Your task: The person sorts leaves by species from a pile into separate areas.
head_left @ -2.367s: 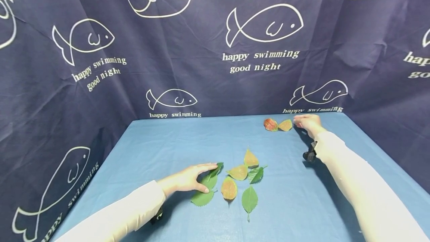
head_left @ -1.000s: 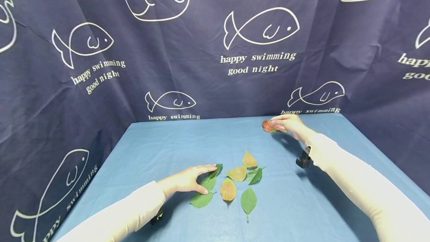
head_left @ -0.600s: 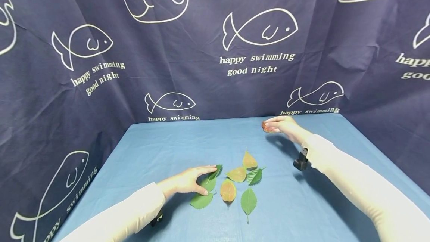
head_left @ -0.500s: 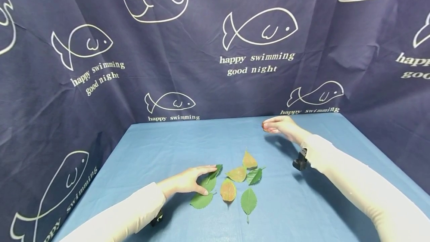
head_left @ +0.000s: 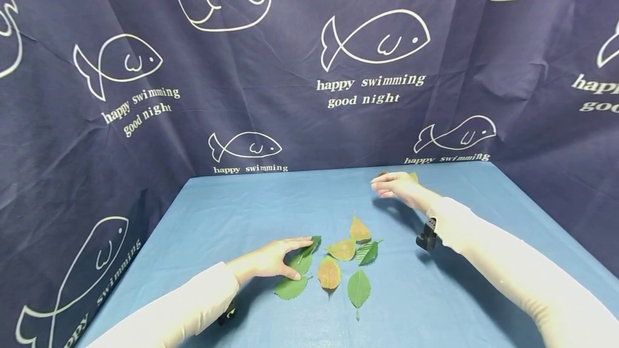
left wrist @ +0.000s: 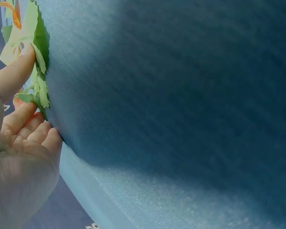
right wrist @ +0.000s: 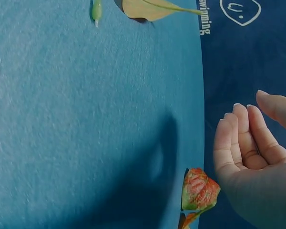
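In the head view my left hand [head_left: 267, 260] rests on green leaves [head_left: 299, 265] on the blue table, forefinger on the upper one and thumb on the lower; no leaf is gripped. The left wrist view shows the thumb against a leaf edge [left wrist: 41, 40]. My right hand [head_left: 400, 187] is above the table near the back edge, holding nothing, its fingers loosely bent. Behind it peek a red leaf [head_left: 382, 174] and a yellow leaf [head_left: 414, 176], mostly hidden. In the right wrist view the red leaf [right wrist: 199, 190] lies below the hand, apart from it.
Mid-table lie an upper yellow leaf [head_left: 359, 229], a middle yellow leaf [head_left: 342, 249], an orange-tinged leaf [head_left: 329, 273], a small ribbed green leaf [head_left: 367, 252] and a longer green leaf [head_left: 359, 288]. A dark blue curtain [head_left: 290, 95] with fish drawings stands behind the table.
My right hand has moved left from beside the yellow leaf, passing over both back leaves, and now sits slightly nearer, with the two partly showing behind it. The left hand stays put.
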Demonstrator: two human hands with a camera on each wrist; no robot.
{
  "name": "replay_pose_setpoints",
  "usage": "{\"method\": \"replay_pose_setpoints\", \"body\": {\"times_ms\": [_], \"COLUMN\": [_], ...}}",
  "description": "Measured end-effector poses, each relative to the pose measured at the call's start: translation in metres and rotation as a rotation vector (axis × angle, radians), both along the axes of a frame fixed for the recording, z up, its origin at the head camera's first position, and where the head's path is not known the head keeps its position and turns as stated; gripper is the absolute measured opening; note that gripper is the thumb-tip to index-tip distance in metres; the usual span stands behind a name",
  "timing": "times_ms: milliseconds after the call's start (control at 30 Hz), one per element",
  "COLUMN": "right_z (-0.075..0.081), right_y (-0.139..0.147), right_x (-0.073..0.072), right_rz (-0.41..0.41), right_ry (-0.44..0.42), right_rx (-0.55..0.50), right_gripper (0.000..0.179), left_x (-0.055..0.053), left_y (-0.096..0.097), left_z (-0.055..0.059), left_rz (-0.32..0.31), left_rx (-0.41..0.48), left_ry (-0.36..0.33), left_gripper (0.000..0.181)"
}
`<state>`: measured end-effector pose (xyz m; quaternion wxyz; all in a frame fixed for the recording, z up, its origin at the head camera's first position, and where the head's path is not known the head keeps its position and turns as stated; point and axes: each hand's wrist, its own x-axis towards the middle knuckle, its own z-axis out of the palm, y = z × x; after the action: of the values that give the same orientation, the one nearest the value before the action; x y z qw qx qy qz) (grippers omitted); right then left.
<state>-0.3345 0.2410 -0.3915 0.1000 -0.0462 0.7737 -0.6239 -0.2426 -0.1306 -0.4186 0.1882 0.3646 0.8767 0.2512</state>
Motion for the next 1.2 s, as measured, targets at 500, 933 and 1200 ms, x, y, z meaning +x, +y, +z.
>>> {"method": "replay_pose_setpoints", "body": {"times_ms": [500,933,1200], "right_z": [-0.004,-0.018,-0.021], "right_y": [-0.014,-0.025,-0.027], "right_x": [0.007,0.017,0.024], "right_rz": [0.078,0.164,0.225], "right_ry": [-0.034,-0.054,-0.070], "right_rx": [0.022,0.079,0.113], "right_gripper": [0.049,0.048,0.041], "left_x": [0.000,0.000,0.000], "left_y": [-0.001,-0.001,-0.001], "left_z": [0.000,-0.002,-0.002], "left_rz": [-0.003,0.001,0.006], "left_rx": [-0.005,0.001,0.003], "left_ry": [-0.006,-0.007,-0.017], "left_gripper": [0.078,0.078,0.078]}}
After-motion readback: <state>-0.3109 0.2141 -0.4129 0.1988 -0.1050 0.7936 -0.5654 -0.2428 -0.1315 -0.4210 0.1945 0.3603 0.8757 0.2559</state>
